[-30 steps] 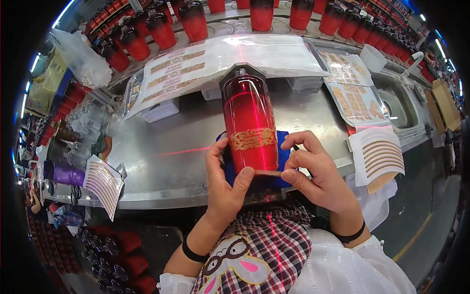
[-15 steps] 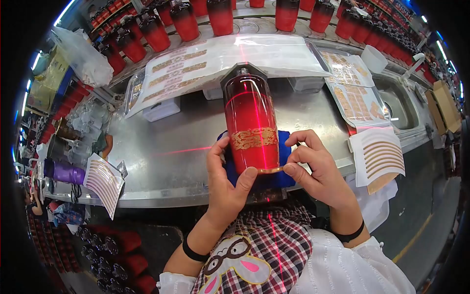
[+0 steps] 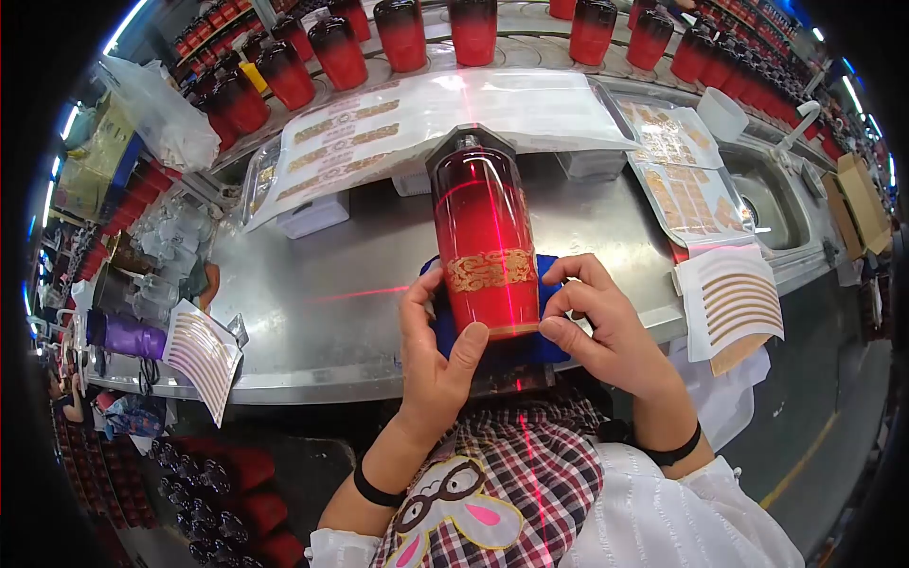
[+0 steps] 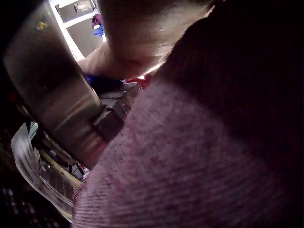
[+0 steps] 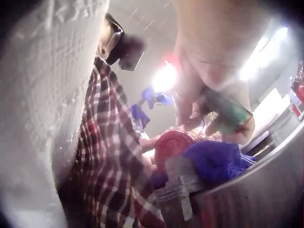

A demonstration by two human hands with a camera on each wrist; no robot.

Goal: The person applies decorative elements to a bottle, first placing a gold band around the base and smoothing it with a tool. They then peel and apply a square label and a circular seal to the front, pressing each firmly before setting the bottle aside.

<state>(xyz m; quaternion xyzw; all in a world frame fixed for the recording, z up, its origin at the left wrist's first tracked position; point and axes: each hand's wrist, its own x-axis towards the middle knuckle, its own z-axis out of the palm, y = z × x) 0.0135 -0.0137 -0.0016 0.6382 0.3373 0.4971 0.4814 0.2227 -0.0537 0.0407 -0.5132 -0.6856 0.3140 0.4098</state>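
A glossy bottle (image 3: 481, 213), black fading to red, lies on a blue cloth (image 3: 552, 352), its base toward me. An ornate gold band (image 3: 490, 271) crosses its lower body, and a thin gold strip (image 3: 511, 330) runs along the base edge. My left hand (image 3: 431, 346) holds the bottle, fingers along its left side and thumb at the base. At the strip's right end are the thumb and fingertips of my right hand (image 3: 606, 327). In the right wrist view those curled fingers hold a dark green flat piece (image 5: 232, 116). The left wrist view shows mostly sleeve.
Behind the bottle lies a large decal sheet (image 3: 346, 142) over white containers. A tray of gold decals (image 3: 696, 194) and a sink (image 3: 762, 194) stand right. Sheets of curved strips hang at the right edge (image 3: 729, 293) and left edge (image 3: 201, 355). Red-black bottles (image 3: 402, 36) line the back.
The gold strip, earlier sticking out between both thumbs, now lies flat along the bottle's base edge. My right fingers have drawn in closer to the bottle. The bottles behind have shifted.
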